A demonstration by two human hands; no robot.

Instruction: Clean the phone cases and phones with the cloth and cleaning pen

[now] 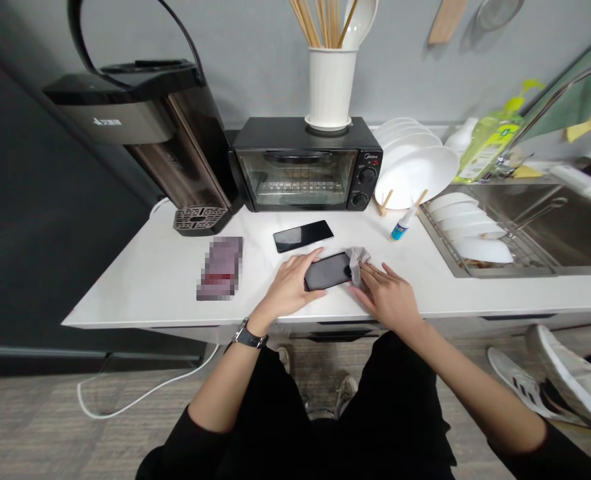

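The white counter point(140, 287) carries everything about the grip, its flat top backing the work so that whatever is pressed down has firm support. Well to the left of the grip and farther back stands the tall water dispenser point(190, 133); straight beyond the grip is the oven point(305, 177). Both sit toward the wall, probably to keep the front strip for the hands. To the right of the oven, white plates point(410, 160) lean on edge, likely to drain. The left hand point(294, 283) is closed around the left end of a phone point(325, 272), thumb along the near edge and fingers along the far one, a clasp that seems meant to steady it and leave its dark face uncovered. The right hand point(388, 293) is at the phone's other end, fingers stretched out, holding a bunched grey cloth point(358, 261) against it, apparently so that fabric rather than skin meets the surface. Left of the grip lies a purple packet point(220, 267), too blurred to identify. Just beyond the left fingers the other phone point(303, 237) lies flat, dark face up, set apart from the work. The small bottle point(399, 230) stands upright beyond the right hand, seemingly within easy reach.
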